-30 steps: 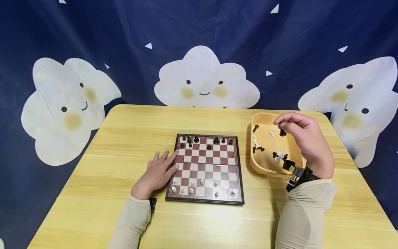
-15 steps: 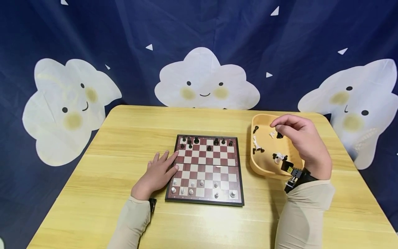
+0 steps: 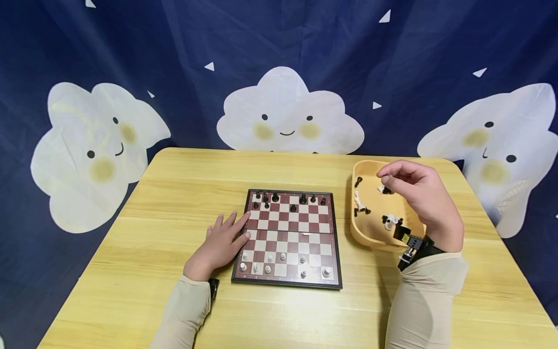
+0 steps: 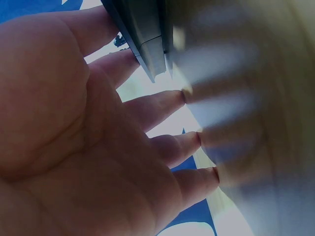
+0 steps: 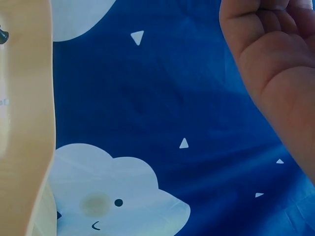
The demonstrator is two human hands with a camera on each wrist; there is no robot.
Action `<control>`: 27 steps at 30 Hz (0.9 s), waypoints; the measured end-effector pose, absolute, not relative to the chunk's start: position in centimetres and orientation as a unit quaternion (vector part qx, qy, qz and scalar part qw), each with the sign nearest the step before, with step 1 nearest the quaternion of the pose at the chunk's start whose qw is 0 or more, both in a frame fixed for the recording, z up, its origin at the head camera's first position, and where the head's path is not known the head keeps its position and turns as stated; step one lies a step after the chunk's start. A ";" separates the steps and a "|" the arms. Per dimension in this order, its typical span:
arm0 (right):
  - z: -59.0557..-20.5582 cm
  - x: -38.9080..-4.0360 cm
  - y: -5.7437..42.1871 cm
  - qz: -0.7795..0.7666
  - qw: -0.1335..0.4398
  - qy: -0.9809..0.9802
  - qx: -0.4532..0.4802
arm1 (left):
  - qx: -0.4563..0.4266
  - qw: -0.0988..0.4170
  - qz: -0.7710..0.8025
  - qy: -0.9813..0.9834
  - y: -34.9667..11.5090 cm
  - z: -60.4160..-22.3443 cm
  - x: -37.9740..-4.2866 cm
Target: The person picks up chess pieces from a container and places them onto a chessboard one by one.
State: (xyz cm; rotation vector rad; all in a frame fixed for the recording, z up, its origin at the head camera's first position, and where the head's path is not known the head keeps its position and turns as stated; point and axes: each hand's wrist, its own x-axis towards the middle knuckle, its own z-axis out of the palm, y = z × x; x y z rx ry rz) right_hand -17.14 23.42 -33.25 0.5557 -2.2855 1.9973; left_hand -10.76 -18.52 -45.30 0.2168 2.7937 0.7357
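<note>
In the head view, my right hand (image 3: pixel 427 198) pinches a black chess piece (image 3: pixel 386 190) between thumb and fingertips, over the far part of the yellow tray (image 3: pixel 364 236). Most of that piece hides behind the thumb. My left hand (image 3: pixel 218 247) lies at the left side of the chessboard (image 3: pixel 301 225), fingers spread, with thumb and index finger touching its edge. From the left wrist, the palm (image 4: pixel 98 142) shows beside the dark board edge (image 4: pixel 147 44). The right wrist view catches the right hand (image 5: pixel 280 64) only in part; its fingertips are out of frame.
Black pieces (image 3: pixel 302 198) stand at the board's far end, white pieces (image 3: pixel 268 268) at its near end. Inside the tray lie white pieces (image 3: pixel 390 222) and black pieces (image 3: pixel 358 181). A patterned blue curtain (image 3: pixel 187 39) hangs behind the wooden table (image 3: pixel 131 271).
My right hand has shifted slightly left over the tray, carrying the black chess piece, which is now more hidden by the thumb. The left hand stays in place on the board edge.
</note>
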 end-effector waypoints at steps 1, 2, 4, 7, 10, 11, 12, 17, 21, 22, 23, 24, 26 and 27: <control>-33.2 -17.1 23.4 0.647 0.027 -0.741 0.179 | 0.074 0.122 0.252 0.957 -18.5 -45.3 -10.8; -33.2 -17.1 23.4 0.647 0.027 -0.741 0.178 | 0.074 0.122 0.253 0.957 -18.5 -45.3 -10.7; -33.2 -17.1 23.3 0.639 0.027 -0.749 0.176 | 0.074 0.121 0.253 0.957 -18.5 -45.3 -10.7; -33.2 -17.1 23.2 0.622 0.028 -0.764 0.170 | 0.074 0.121 0.254 0.957 -18.5 -45.3 -10.7; -33.2 -17.2 23.1 0.607 0.028 -0.776 0.168 | 0.075 0.120 0.252 0.957 -18.6 -45.3 -10.7; -33.2 -17.2 23.1 0.603 0.029 -0.779 0.168 | 0.075 0.120 0.253 0.957 -18.6 -45.4 -10.7; -33.2 -17.2 23.1 0.602 0.028 -0.780 0.169 | 0.076 0.120 0.252 0.957 -18.6 -45.4 -10.7; -33.1 -17.1 23.1 0.599 0.028 -0.782 0.171 | 0.077 0.121 0.252 0.957 -18.6 -45.3 -10.7; -33.1 -17.1 23.0 0.598 0.027 -0.782 0.174 | 0.077 0.122 0.253 0.957 -18.6 -45.2 -10.7; -33.1 -17.2 23.0 0.598 0.027 -0.782 0.175 | 0.077 0.122 0.254 0.956 -18.6 -45.2 -10.7; -33.1 -17.2 23.0 0.598 0.027 -0.782 0.177 | 0.077 0.121 0.255 0.956 -18.6 -45.2 -10.7; -33.1 -17.2 23.0 0.599 0.028 -0.780 0.179 | 0.077 0.121 0.255 0.956 -18.5 -45.2 -10.8; -33.1 -17.3 22.9 0.600 0.031 -0.777 0.185 | 0.078 0.120 0.255 0.956 -18.5 -45.2 -10.8; -33.2 -17.3 22.8 0.602 0.032 -0.775 0.189 | 0.078 0.119 0.255 0.957 -18.5 -45.2 -10.8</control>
